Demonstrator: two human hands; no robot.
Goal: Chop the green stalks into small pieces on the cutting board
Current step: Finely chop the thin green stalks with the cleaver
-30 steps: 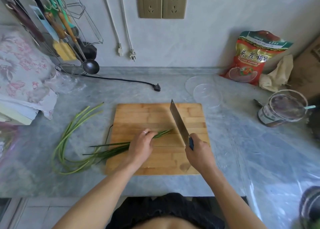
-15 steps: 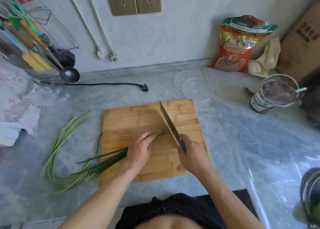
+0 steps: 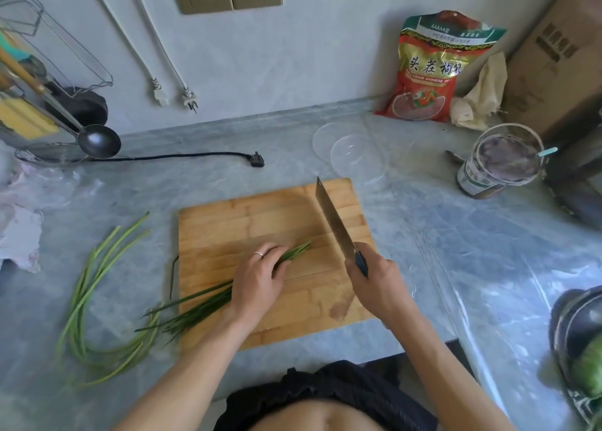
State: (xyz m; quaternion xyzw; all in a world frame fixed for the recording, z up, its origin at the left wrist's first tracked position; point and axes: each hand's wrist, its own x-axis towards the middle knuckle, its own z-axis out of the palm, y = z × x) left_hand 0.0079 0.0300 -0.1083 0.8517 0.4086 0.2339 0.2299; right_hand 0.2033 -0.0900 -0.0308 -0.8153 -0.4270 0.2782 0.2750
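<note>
Head view: left hand (image 3: 259,279) curled over green stalks (image 3: 208,305) on the cutting board (image 3: 234,222) (tips poking out toward the blade) — right hand (image 3: 374,279) gripping cleaver (image 3: 334,220) handle, blade beside the tips.

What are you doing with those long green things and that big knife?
A person is getting ready to chop. The left hand holds a bunch of green stalks down on the wooden cutting board. The right hand grips a cleaver just beside the stalk tips. No cut pieces show yet. More long stalks wait on the counter.
</note>
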